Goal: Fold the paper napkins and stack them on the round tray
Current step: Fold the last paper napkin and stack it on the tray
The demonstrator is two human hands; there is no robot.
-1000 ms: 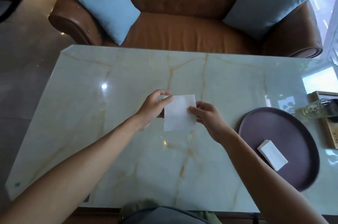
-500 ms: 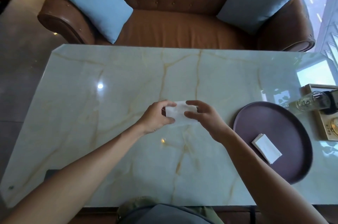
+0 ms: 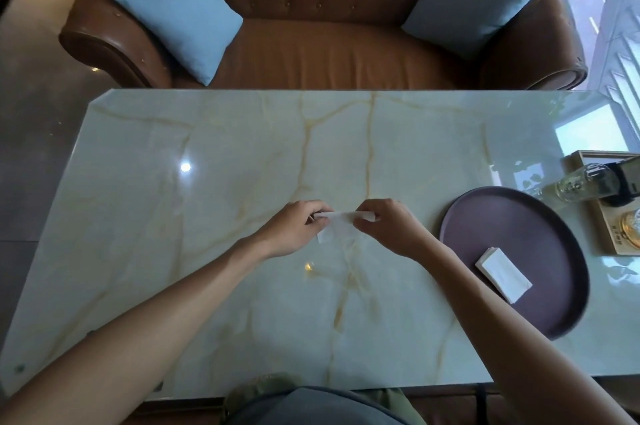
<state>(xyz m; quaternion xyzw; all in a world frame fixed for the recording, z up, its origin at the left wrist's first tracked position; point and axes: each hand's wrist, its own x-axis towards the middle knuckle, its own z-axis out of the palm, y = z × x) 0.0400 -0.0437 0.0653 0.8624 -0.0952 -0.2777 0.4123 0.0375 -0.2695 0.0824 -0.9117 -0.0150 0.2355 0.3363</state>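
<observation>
Head view: left hand and right hand are each pinching one white napkin (mid-counter), folded stack lying on the tray.

Both forearms bare, reaching forward over marble table, converging. Left hand and right hand near table centre, fingers curled, each pinching one end of paper napkin between them.
</observation>
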